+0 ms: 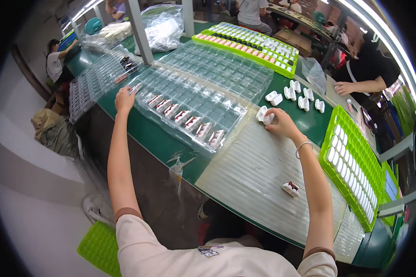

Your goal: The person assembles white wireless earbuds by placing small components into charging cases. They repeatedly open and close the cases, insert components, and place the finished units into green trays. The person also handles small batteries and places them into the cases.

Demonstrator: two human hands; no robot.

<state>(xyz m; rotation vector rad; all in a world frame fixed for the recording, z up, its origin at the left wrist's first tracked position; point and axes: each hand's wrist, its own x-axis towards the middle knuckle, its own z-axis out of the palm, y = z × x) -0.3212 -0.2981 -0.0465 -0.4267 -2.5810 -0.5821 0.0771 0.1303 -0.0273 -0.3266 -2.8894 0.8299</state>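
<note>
My left hand point(124, 99) reaches to the far left end of a clear compartment tray point(189, 99). Its fingers are closed on a small whitish part point(136, 88), partly hidden, at the tray's edge. Several white parts with dark red detail point(192, 123) sit in a row along the near side of that tray. On the right, my right hand point(282, 124) has thumb and fingers around a white earbud case point(265, 114) with its lid up, at the mat's far edge. More open white cases point(290, 93) stand just beyond it. One loose white-and-red part point(290, 188) lies on the ribbed mat, near my right forearm.
The ribbed mat point(249, 175) covers the near green table. A green tray point(351, 171) of white pieces stands at right; another green tray point(249, 46) lies at the back. More clear trays point(94, 83) lie at left. Metal posts point(138, 32) rise behind. A co-worker's hand point(344, 88) rests at far right.
</note>
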